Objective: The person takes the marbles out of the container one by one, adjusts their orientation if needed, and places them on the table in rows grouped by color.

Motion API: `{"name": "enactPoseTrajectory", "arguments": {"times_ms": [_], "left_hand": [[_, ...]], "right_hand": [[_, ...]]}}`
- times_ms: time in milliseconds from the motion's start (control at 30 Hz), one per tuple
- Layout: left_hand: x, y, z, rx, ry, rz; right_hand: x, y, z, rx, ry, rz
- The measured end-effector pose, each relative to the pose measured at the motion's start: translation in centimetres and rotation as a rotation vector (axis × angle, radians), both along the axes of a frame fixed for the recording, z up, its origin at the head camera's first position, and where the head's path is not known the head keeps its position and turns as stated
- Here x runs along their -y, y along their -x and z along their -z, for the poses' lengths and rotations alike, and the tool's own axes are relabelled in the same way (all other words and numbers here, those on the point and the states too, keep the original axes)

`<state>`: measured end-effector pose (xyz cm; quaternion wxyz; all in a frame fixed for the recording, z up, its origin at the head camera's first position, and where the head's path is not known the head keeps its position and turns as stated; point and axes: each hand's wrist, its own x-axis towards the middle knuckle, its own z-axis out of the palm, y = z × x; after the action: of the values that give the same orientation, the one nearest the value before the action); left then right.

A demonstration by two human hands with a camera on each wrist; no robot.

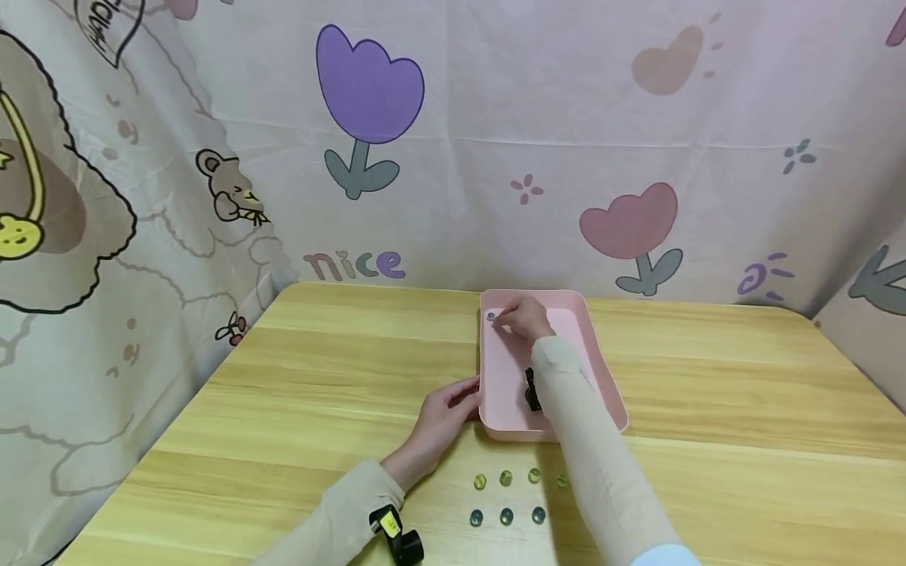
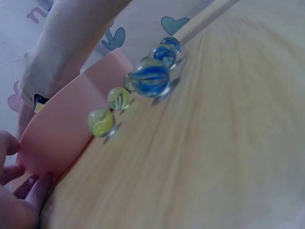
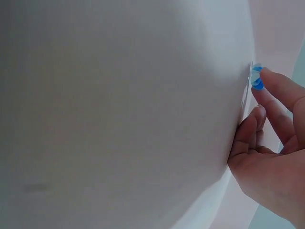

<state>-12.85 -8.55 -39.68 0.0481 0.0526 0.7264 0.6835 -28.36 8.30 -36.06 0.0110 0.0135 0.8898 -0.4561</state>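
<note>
Inside the pink tray (image 1: 506, 409), near its far left corner, my right hand (image 1: 525, 317) pinches a clear marble with blue swirls (image 3: 257, 77) between fingertips. The marble is right at the tray's floor. My left hand (image 1: 442, 417) touches the outside of the tray's left wall, its fingers (image 2: 40, 191) resting low against the wall near the table. In front of the tray lie two rows of marbles: several yellow-green marbles (image 1: 506, 478) in the row nearer the tray, and blue marbles (image 1: 506, 516) in the row closer to me.
The wooden table (image 1: 340, 377) extends to both sides of the tray. A printed cloth (image 1: 460, 212) hangs behind it and on the left. Black wrist cameras sit on both arms, the left one (image 1: 399, 538) near the table's front. The right sleeve (image 1: 602, 440) passes over the tray's near edge.
</note>
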Motion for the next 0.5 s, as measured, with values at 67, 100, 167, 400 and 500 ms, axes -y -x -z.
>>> {"name": "enactPoseTrajectory", "arguments": {"times_ms": [67,100,167,400,500], "left_hand": [[0.0,0.0,0.0,0.001,0.001,0.002],[-0.1,0.0,0.0,0.003,0.002,0.002],[-0.1,0.0,0.0,0.008,0.004,0.0],[0.0,0.1,0.1,0.0,0.019,-0.006],[-0.2,0.0,0.3,-0.001,0.009,-0.001]], "right_hand": [[-0.2,0.0,0.0,0.013,0.05,0.004],[-0.3,0.0,0.0,0.025,0.079,0.01],[-0.5,-0.1,-0.1,0.056,0.139,0.018],[-0.8,-0.1,-0.3,0.084,0.238,-0.014],[-1.2,-0.4,-0.8,0.034,0.206,-0.06]]}}
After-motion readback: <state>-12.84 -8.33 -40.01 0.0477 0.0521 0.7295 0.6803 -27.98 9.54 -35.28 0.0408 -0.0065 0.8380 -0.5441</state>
